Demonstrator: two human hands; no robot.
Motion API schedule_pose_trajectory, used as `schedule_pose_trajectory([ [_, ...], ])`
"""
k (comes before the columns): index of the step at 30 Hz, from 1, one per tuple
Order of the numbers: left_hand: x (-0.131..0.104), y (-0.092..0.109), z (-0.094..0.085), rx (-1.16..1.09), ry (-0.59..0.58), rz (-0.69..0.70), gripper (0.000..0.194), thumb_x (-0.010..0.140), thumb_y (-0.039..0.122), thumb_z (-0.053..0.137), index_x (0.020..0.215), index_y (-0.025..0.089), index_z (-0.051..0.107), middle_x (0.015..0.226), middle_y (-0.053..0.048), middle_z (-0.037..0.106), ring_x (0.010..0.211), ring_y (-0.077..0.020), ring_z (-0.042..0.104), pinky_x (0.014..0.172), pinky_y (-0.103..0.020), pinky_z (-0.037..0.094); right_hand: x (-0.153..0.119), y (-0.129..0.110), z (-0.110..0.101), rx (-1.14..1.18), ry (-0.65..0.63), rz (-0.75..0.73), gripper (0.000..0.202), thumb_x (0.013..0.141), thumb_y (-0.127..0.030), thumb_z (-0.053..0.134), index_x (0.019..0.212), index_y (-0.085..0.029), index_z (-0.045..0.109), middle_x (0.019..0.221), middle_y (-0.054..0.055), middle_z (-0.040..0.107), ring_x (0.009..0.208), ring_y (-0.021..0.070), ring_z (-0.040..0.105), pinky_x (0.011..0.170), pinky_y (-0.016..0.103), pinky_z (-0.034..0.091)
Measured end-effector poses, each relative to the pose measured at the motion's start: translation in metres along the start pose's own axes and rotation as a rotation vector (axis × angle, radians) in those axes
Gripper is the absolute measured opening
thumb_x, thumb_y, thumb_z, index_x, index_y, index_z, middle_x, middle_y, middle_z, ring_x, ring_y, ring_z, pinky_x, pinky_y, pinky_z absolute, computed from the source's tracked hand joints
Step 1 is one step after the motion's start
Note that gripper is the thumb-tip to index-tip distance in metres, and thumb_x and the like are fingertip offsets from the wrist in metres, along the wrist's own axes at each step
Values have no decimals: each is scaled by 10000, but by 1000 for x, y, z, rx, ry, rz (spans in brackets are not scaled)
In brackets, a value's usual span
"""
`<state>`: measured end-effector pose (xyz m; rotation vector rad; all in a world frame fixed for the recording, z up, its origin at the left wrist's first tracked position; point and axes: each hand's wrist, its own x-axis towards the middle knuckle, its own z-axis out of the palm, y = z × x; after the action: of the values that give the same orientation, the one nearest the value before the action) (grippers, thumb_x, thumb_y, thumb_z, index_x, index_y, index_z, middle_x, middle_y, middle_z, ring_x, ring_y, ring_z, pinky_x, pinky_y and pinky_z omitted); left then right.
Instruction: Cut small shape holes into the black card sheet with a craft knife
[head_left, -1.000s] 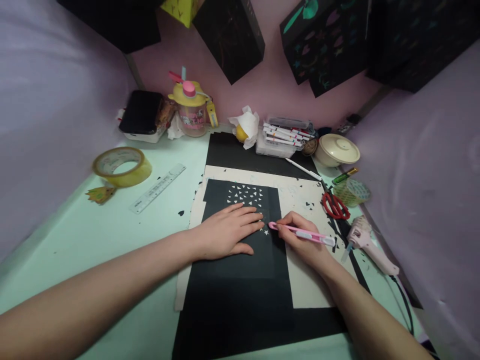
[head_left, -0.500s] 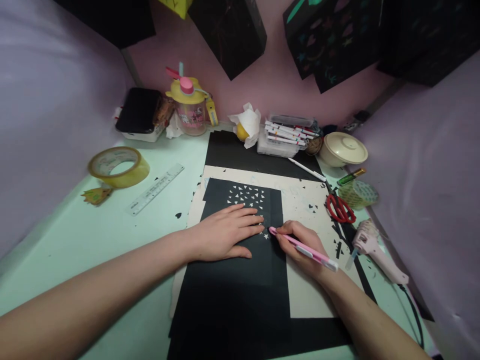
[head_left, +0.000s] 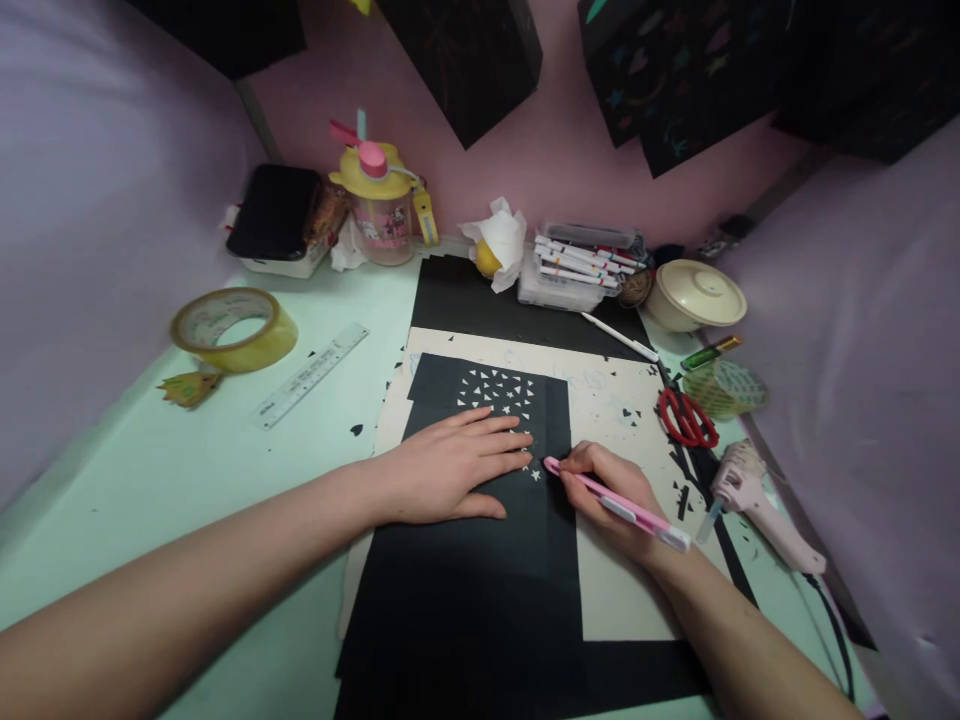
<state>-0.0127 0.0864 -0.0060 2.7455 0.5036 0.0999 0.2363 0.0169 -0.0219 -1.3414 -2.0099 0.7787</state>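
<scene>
Black paper [head_left: 480, 590] with small cut-out triangles and stars lies on a cream board [head_left: 622, 600]. My left hand [head_left: 454, 465] rests flat on the paper, fingers spread, covering some of the cut-outs. In my right hand [head_left: 611, 490] is a pink craft knife [head_left: 626, 508], gripped like a pen. Its tip end points at the paper, just right of my left fingertips and a small star. The blade is too small to make out, and I cannot tell whether it touches the paper.
Scissors with red handles [head_left: 686, 418] and a glue gun [head_left: 765, 500] lie at the right among black scraps. A clear ruler [head_left: 313, 375] and a tape roll [head_left: 236, 330] are at left. Behind stand a cup [head_left: 382, 215], a pen box [head_left: 562, 290] and a lidded bowl [head_left: 696, 295].
The view has shifted slightly. Both hands keep nearly the same place on the paper, and the craft knife stays in my right hand.
</scene>
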Motion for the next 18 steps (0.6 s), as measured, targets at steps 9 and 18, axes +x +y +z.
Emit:
schedule_pose_trajectory([
  [9,-1,0,1,7,5,6,580,912,569,377,1388,238,392,1497,-23,344,1418,-197,191,1168,-364,82,-1,1,1,19,21,-2,63,889,-210,515,833,-213,545,768,28,584,673,147,550,629,274,438],
  [18,0,0,1,1,24,11,582,907,556,404,1387,227,397,1485,-34,366,1410,-214,217,1165,-401,129,1,-2,1,-23,29,-43,49,880,-204,526,879,-224,571,805,50,626,716,171,590,661,294,471],
])
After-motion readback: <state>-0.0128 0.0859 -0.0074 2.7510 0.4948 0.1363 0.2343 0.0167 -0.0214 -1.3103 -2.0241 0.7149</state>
